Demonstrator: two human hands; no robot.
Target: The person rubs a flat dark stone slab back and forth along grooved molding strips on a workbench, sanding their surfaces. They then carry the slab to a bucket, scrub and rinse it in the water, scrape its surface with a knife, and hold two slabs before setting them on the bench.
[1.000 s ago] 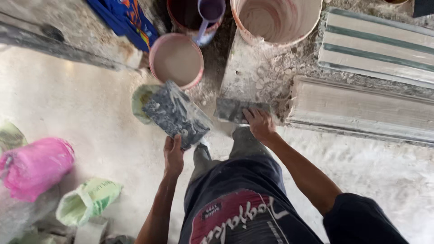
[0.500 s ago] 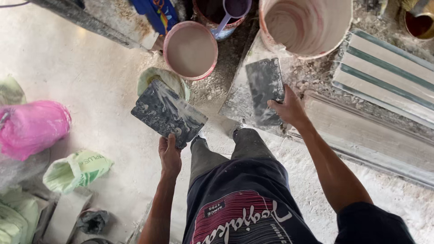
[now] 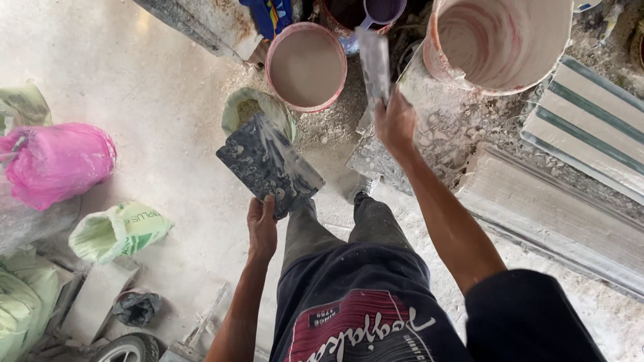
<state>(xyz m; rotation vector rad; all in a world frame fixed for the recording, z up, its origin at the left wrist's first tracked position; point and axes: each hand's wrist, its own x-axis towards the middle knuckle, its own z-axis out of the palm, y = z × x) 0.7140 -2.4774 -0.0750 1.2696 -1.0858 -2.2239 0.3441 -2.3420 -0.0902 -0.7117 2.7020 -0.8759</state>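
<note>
Left hand [image 3: 261, 228] at 7 o'clock: fingers wrapped around smeared board [image 3: 270, 165] | Right hand [image 3: 396, 122] at 1 o'clock: fingers closed on trowel [image 3: 374, 62], blade over pink bucket [image 3: 306, 66] | Board thinly coated; loading judged incomplete.

The left hand [image 3: 261, 228] holds a flat board [image 3: 268, 164] out before the person's knees; the right hand [image 3: 396, 124] lifts a trowel [image 3: 374, 64] between a small bucket [image 3: 306, 67] on its left and a big bucket [image 3: 496, 43] on its right. Sacks [image 3: 117, 231] lie far left, stacked mouldings [image 3: 577, 134] far right.
</note>
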